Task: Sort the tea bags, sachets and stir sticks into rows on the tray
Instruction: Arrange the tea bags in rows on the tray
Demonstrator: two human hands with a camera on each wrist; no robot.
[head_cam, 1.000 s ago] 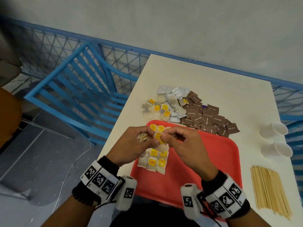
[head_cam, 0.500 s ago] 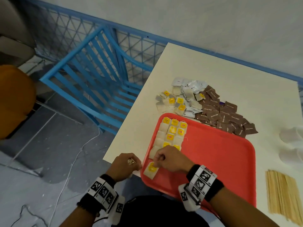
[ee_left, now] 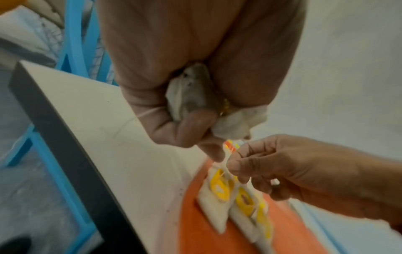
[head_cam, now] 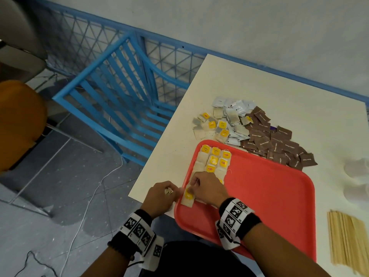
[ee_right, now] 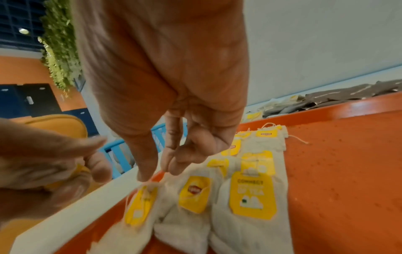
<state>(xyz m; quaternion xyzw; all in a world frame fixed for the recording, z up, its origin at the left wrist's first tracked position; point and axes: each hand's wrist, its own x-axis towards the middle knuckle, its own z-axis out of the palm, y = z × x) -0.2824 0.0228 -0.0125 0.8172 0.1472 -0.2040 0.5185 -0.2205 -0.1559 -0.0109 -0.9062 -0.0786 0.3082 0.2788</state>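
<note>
A red tray (head_cam: 269,196) lies at the table's near edge. Yellow-tagged tea bags (head_cam: 214,160) lie in rows along its left side. My right hand (head_cam: 192,189) (ee_right: 158,173) pinches the top of the nearest tea bag (head_cam: 188,196) (ee_right: 141,206) (ee_left: 214,201), which lies flat at the near end of the left column. My left hand (head_cam: 169,191) (ee_left: 195,123) hovers just off the tray's left rim. It grips a small bunch of tea bags (ee_left: 189,96) in its curled fingers, and its forefinger reaches to the same bag's top.
Beyond the tray lie loose tea bags and white sachets (head_cam: 225,120), then brown sachets (head_cam: 275,144). Wooden stir sticks (head_cam: 347,238) lie at the right, with blurred white cups (head_cam: 357,166) behind them. A blue chair (head_cam: 119,96) stands left of the table.
Both hands have come down from above the tray's middle to its near left corner. The right hand has laid a tea bag at the near end of the left column.
</note>
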